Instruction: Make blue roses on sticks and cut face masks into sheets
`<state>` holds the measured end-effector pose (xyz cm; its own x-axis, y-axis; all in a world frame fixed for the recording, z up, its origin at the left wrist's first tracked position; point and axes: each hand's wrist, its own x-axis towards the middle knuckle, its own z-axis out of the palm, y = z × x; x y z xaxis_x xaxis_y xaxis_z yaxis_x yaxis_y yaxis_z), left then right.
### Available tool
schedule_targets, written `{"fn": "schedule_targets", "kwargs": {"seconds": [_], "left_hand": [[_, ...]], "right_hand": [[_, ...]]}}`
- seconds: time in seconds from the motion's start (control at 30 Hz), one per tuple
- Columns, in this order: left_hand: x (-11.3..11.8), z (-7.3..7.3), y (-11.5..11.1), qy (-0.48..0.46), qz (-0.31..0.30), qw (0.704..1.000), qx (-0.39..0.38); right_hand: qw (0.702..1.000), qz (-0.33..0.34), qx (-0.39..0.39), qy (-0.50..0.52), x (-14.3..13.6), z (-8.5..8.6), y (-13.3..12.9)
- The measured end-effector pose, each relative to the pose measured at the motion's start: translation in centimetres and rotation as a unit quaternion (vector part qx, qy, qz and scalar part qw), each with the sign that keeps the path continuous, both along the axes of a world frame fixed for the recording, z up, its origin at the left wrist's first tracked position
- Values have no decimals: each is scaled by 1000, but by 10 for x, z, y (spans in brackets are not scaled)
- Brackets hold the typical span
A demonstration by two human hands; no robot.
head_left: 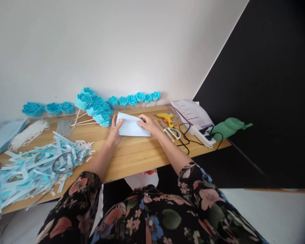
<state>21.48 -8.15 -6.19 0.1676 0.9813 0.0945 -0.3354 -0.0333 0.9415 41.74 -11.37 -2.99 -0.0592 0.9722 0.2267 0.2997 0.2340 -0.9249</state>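
A pale blue sheet (pixel 133 127), thin and soft-looking like mask fabric, is held up over the middle of the wooden table. My left hand (pixel 116 127) grips its left edge, thumb in front and fingers behind. At its upper right, my right hand (pixel 146 124) pinches the sheet, with some fingers hidden behind it. The sheet's top edge slants down to the right. Just beyond my left hand lies a pile of blue flowers (pixel 97 106) on wooden sticks. Right of my right hand are a yellow glue gun (pixel 166 118) and white-handled scissors (pixel 171 130).
Cut blue and white strips (pixel 45 166) cover the table's left side, near white elastic loops (pixel 31 134) and stacked blue sheets (pixel 6 135). More blue flowers (pixel 140 97) line the wall. At right are a power strip (pixel 203 136), black cables, papers (pixel 193 113) and a green object (pixel 227 128).
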Motion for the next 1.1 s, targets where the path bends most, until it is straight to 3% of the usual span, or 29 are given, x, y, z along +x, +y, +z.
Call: {"fn": "schedule_targets", "kwargs": {"seconds": [0.13, 0.23, 0.3, 0.4, 0.57, 0.83, 1.1], "left_hand": [[3, 11, -10, -92, -76, 993, 13], [9, 8, -12, -37, -95, 993, 61], [11, 4, -11, 35, -63, 995, 73], [9, 1, -8, 126, 10, 989, 72], [-1, 5, -8, 247, 98, 951, 159], [5, -2, -9, 285, 47, 945, 155], [4, -3, -12, 279, 34, 951, 127]], "right_hand": [[977, -61, -25, 200, -10, 0, -2], [955, -60, -31, 288, -20, -1, -4], [950, -42, -41, 307, -25, -3, -5], [951, -13, -61, 302, -28, -4, -6], [974, 12, -37, 224, -19, -2, -1], [993, -46, 0, 111, -15, -29, -5], [996, -27, 26, 86, -18, -23, -13]]}}
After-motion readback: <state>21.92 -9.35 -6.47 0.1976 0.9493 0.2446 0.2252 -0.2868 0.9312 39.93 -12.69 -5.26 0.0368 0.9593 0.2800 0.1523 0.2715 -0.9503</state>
